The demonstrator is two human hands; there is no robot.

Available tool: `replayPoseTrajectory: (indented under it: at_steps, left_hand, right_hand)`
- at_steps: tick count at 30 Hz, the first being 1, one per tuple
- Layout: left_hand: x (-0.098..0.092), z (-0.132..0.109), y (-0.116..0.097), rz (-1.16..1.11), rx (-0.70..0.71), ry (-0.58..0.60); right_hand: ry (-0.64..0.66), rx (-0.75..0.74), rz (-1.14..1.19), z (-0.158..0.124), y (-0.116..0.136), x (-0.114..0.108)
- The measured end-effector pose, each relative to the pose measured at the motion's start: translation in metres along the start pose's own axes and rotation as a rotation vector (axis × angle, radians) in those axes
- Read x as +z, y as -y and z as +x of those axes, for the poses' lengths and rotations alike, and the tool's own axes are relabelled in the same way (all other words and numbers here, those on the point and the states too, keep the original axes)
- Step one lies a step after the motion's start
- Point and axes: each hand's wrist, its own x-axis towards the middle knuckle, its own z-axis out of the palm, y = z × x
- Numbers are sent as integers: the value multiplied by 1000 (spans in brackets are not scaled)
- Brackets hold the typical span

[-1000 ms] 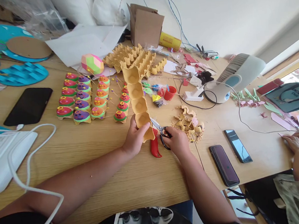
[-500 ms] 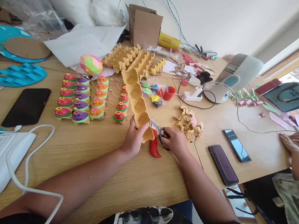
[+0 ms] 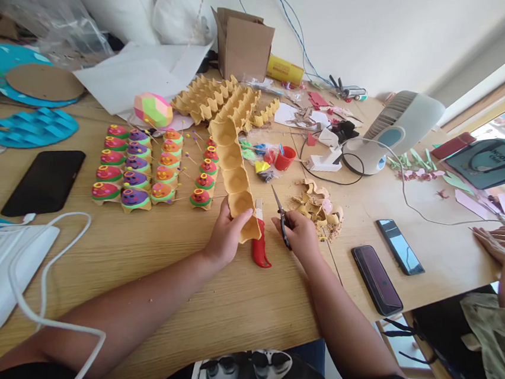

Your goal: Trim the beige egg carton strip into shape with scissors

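Observation:
My left hand (image 3: pixel 225 235) grips the near end of a long yellow egg-carton strip (image 3: pixel 236 179), its cups facing up and its far end pointing away from me. In my right hand (image 3: pixel 300 235) is a pair of scissors (image 3: pixel 280 213) with black handles, blades pointing forward and apart from the strip. Between the two hands a red-handled cutter (image 3: pixel 260 245) lies on the table, partly behind the strip. Left of the strip stand rows of painted egg-carton pieces with faces, among them red ones (image 3: pixel 203 197) and purple ones (image 3: pixel 135 197).
Carton scraps and crumbs (image 3: pixel 319 210) lie right of the scissors. Further right are two phones (image 3: pixel 377 279), a white fan (image 3: pixel 401 127) and another person's hands (image 3: pixel 499 243). More egg trays (image 3: pixel 208 98) and a small red cup (image 3: pixel 285 158) stand behind. A white cable (image 3: pixel 45 316) crosses my left side.
The scissors have moved off the strip's right edge and turned more upright, with my right hand shifting slightly right. The strip remains in my left hand, nearly still.

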Motion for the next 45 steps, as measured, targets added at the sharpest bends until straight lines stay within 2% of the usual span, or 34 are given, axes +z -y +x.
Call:
replayPoseTrajectory:
  at_steps: [2, 6, 11, 15, 18, 20, 25, 33, 38, 41, 45]
  left_hand:
    - [0, 0, 0, 20, 8, 23]
    - [-2, -3, 0, 75, 5, 117]
    - [1, -8, -7, 163, 1, 234]
    - [4, -10, -12, 266, 88, 253]
    - [4, -8, -8, 319, 160, 242]
    - [2, -7, -3, 356, 197, 245]
    - [-3, -7, 4, 514, 305, 258]
    - [1, -16, -8, 725, 485, 305]
    - [3, -18, -9, 778, 559, 359]
    - [3, -17, -7, 739, 529, 319]
    - [2, -14, -5, 661, 464, 263]
  right_hand:
    - [-4, 47, 132, -1, 2, 0]
    - [85, 122, 405, -4, 6, 1]
    - [75, 7, 629, -2, 2, 4]
    - [92, 32, 704, 3, -2, 7]
    - [107, 47, 804, 4, -2, 8]
    - [67, 42, 844, 4, -1, 8]
    - [-160, 38, 756, 3, 4, 7]
    - [-339, 1, 671, -2, 12, 7]
    - [-319, 1, 583, -2, 6, 10]
    - [-281, 3, 517, -1, 4, 9]
    - [-238, -5, 572, 1, 5, 5]
